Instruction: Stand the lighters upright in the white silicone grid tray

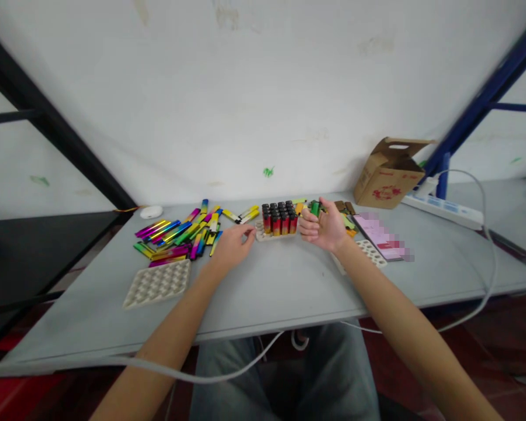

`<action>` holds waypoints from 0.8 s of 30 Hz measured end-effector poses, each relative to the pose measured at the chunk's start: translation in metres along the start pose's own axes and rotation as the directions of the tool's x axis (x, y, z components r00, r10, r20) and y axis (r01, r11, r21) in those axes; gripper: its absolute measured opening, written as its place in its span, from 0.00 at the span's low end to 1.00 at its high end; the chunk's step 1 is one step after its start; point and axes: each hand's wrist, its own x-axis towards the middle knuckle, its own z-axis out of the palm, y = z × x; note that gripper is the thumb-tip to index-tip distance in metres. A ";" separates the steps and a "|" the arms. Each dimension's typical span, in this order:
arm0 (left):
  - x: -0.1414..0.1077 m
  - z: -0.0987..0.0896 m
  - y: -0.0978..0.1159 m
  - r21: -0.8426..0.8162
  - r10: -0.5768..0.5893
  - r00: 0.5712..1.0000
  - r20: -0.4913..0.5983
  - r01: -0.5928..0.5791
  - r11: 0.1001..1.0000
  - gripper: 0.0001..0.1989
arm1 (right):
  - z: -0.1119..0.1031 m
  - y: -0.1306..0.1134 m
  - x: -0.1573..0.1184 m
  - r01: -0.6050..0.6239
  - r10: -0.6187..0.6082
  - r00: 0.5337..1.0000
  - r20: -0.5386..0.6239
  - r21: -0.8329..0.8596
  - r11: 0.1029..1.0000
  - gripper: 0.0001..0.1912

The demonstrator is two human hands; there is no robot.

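Note:
My right hand (325, 226) is shut on a green lighter (315, 208), held up in its fingers above the table. Just left of it, a beige moulded tray (263, 234) holds a dense block of upright lighters (279, 220) with black tops and red-to-gold bodies. My left hand (233, 247) rests beside that tray, its fingertips close to the rim and nothing visible in it. Left of that hand lies a loose heap of shiny rainbow-coloured lighters (179, 238). Below the heap sits a beige moulded tray (156, 284) with rows of pockets.
A third beige tray (364, 254) and a pixelated pink sheet (381, 237) lie right of my right hand. A cardboard box (390, 173) stands against the white wall. Behind the box's right side is a white power strip (442, 206), with a white cable (486, 234) trailing down.

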 end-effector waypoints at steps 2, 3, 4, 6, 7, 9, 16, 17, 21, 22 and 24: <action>0.000 0.002 -0.001 -0.007 -0.004 1.000 -0.017 0.004 1.000 0.12 | -0.001 0.003 0.003 0.002 -0.002 1.000 -0.004 -0.063 0.998 0.26; -0.001 0.004 -0.001 -0.010 -0.004 1.000 -0.027 0.004 1.000 0.12 | -0.002 0.005 0.004 -0.005 0.004 1.000 -0.010 -0.097 0.995 0.26; -0.001 0.005 -0.001 -0.011 -0.003 0.999 -0.038 0.002 1.000 0.11 | -0.002 0.007 0.006 -0.013 0.011 1.000 -0.017 -0.127 0.992 0.26; -0.001 0.009 -0.002 -0.008 0.002 0.998 -0.061 -0.003 1.000 0.11 | -0.002 0.010 0.009 -0.017 0.012 1.000 -0.028 -0.167 0.986 0.27; -0.001 0.010 -0.002 -0.005 0.005 0.997 -0.072 -0.005 1.000 0.11 | -0.001 0.011 0.011 -0.006 0.001 1.000 -0.031 -0.173 0.985 0.27; -0.001 0.012 -0.003 0.001 0.010 0.996 -0.090 -0.010 1.000 0.11 | 0.002 0.014 0.012 0.016 -0.022 0.999 -0.036 -0.170 0.985 0.27; -0.006 0.013 -0.005 0.082 0.057 0.995 -0.083 -0.050 0.995 0.12 | 0.013 0.028 0.014 -0.068 0.058 0.997 -0.053 -0.211 0.975 0.25; -0.007 0.013 -0.005 0.109 0.073 0.995 -0.074 -0.065 0.992 0.12 | 0.013 0.030 0.014 -0.071 0.057 0.996 -0.069 -0.216 0.974 0.25; -0.012 0.017 -0.006 0.195 0.158 0.987 0.026 -0.160 0.968 0.16 | 0.006 0.034 0.018 -0.030 0.008 0.993 -0.118 -0.188 0.982 0.28; -0.013 0.018 -0.006 0.199 0.170 0.984 0.060 -0.179 0.964 0.16 | 0.004 0.035 0.019 -0.020 -0.003 0.992 -0.128 -0.180 0.983 0.29; -0.011 0.019 -0.005 0.198 0.166 0.980 0.109 -0.185 0.963 0.15 | 0.001 0.036 0.021 0.000 -0.026 0.988 -0.151 -0.170 0.985 0.29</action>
